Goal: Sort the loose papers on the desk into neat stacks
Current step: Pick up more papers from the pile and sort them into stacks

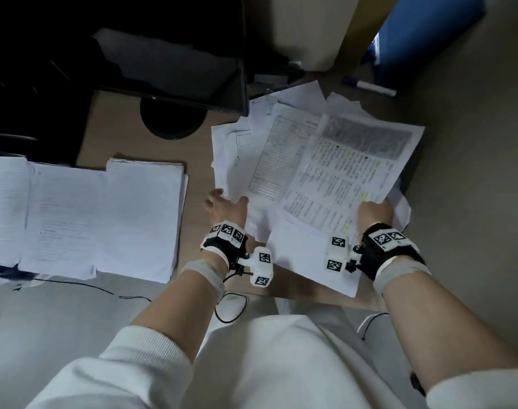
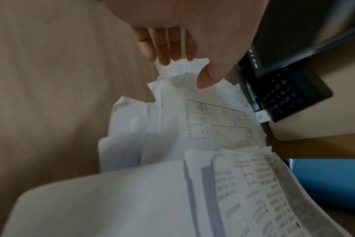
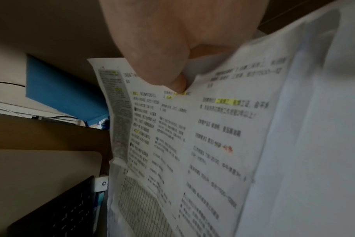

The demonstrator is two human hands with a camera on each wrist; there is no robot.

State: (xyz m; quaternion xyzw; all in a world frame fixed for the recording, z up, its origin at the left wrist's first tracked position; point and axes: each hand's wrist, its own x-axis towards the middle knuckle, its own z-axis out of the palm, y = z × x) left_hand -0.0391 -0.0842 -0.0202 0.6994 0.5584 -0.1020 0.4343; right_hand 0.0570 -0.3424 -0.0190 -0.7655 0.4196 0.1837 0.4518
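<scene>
A loose pile of papers (image 1: 281, 137) lies fanned out on the right of the desk (image 1: 197, 149). Three neat stacks (image 1: 142, 214) sit side by side on the left. My right hand (image 1: 373, 206) pinches the near edge of the top printed sheet (image 1: 352, 169), which carries text and yellow highlights. The thumb (image 3: 178, 85) lies on that printed sheet (image 3: 203, 136). My left hand (image 1: 228, 199) is at the pile's near left corner. Its fingers (image 2: 164, 48) are straight and its thumb touches the crumpled paper edges (image 2: 180, 69).
A dark monitor (image 1: 163, 60) on a round base (image 1: 172, 119) stands at the back left, with a keyboard (image 2: 284, 96) beside it. A blue box (image 1: 429, 33) and a marker (image 1: 370, 85) lie beyond the pile. A cable (image 1: 231, 308) hangs below the desk's near edge.
</scene>
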